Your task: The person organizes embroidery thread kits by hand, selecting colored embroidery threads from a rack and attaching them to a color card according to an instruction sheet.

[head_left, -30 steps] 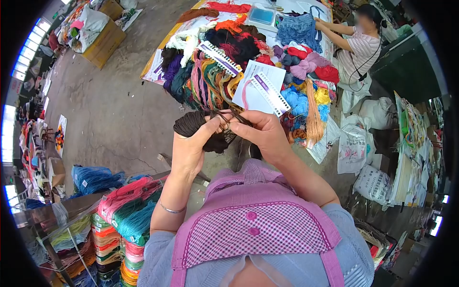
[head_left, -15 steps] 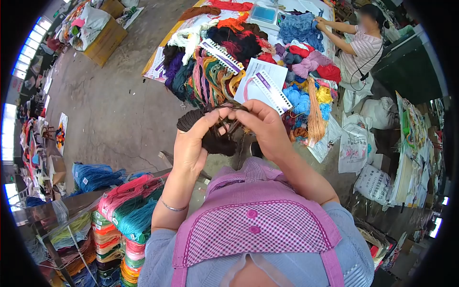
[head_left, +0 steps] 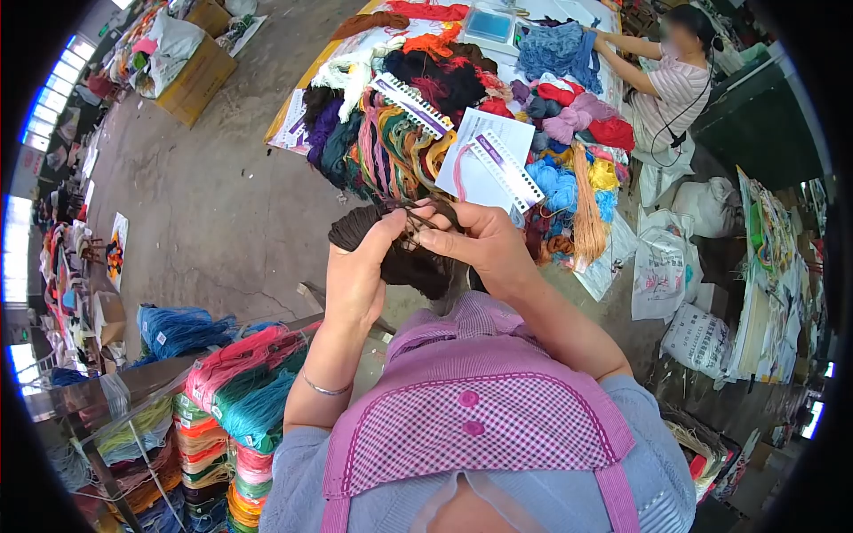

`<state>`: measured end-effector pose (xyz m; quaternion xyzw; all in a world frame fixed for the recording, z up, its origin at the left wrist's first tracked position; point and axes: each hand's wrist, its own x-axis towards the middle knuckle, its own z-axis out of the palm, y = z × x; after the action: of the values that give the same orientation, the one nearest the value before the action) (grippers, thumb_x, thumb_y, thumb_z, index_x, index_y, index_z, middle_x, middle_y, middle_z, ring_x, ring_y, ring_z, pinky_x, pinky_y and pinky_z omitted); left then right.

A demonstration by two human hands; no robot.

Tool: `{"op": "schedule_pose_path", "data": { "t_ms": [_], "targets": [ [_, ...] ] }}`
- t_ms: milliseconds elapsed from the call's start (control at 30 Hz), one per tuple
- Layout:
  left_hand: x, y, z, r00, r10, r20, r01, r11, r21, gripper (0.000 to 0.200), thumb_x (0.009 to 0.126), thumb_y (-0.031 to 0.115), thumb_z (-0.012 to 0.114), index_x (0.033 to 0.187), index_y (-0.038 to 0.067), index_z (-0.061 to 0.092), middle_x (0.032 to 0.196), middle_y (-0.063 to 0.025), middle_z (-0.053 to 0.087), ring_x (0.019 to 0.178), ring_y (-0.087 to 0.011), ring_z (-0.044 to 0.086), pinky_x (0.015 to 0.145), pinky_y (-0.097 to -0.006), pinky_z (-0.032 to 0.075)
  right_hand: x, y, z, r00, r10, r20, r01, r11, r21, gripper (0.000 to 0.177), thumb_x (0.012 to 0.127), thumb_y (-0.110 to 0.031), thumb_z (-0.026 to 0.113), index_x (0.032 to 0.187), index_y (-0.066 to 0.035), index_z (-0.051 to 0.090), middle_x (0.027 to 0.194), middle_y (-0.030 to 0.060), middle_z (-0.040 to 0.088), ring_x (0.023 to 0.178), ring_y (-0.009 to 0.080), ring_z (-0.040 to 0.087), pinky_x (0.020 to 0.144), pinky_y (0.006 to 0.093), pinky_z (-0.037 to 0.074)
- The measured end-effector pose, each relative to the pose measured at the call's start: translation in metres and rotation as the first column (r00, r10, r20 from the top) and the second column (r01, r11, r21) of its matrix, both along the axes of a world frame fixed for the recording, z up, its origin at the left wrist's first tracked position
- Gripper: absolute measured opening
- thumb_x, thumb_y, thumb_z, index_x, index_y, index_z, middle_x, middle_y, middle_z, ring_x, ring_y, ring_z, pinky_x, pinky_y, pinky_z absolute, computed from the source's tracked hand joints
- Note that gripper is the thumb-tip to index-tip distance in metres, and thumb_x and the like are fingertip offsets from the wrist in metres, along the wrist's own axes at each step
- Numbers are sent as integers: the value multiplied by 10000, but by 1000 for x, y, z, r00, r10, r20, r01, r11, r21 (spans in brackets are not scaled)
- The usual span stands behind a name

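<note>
A dark brown skein (head_left: 416, 265) is held before the chest between both hands. Its bulk is gripped by the left hand (head_left: 357, 275), with the thumb pressed over the looped end. The long axis is laid from upper left to lower right. A few strands at the top are pinched by the narrowed right hand (head_left: 487, 249) — just beside the left. A heap of coloured yarn (head_left: 391, 142) is seen well beyond.

table (head_left: 298, 87) | coloured yarn skeins (head_left: 391, 142) heaped | white punched cards (head_left: 487, 158) among them
</note>
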<state>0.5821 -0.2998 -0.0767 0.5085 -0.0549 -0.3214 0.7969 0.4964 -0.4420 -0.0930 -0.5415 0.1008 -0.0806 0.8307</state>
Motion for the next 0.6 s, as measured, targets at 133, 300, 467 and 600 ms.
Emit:
{"op": "schedule_pose_path", "data": {
  "t_ms": [133, 300, 467, 600],
  "targets": [
    [0, 1, 2, 999, 13, -29, -15, 999, -47, 133, 882, 54, 638, 972, -31, 686, 944, -108, 713, 819, -155, 676, 775, -282, 535, -2, -2, 3, 1000, 11, 0, -11, 997, 70, 243, 881, -75, 685, 1108, 12, 683, 943, 9, 694, 841, 49, 604, 771, 205, 483],
    [-3, 2, 0, 1000, -8, -28, 7, 999, -45, 148, 894, 70, 644, 992, -32, 685, 950, -108, 712, 828, -151, 674, 779, -286, 537, -4, -2, -1, 1000, -8, 15, 6, 997, 80, 231, 888, -77, 674, 1099, 17, 684, 948, 11, 693, 848, 55, 609, 780, 212, 486],
    [-6, 1, -2, 976, -78, 201, 88, 995, -39, 163, 927, 85, 626, 1025, -34, 678, 993, -104, 705, 910, -159, 663, 819, -290, 524, -5, -2, -1, 1000, -16, -14, 17, 997, 81, 199, 890, -81, 669, 1060, 19, 698, 957, 4, 682, 879, 56, 597, 811, 223, 476],
    [-5, -2, -6, 871, -125, 476, 119, 992, 44, 180, 959, 91, 589, 1045, -44, 671, 1009, -90, 701, 941, -137, 640, 844, -279, 505, -5, 0, -1, 998, -70, 2, 69, 995, 65, 155, 893, -90, 662, 992, 16, 715, 976, 7, 675, 915, 62, 587, 853, 236, 460]
  ]
}}
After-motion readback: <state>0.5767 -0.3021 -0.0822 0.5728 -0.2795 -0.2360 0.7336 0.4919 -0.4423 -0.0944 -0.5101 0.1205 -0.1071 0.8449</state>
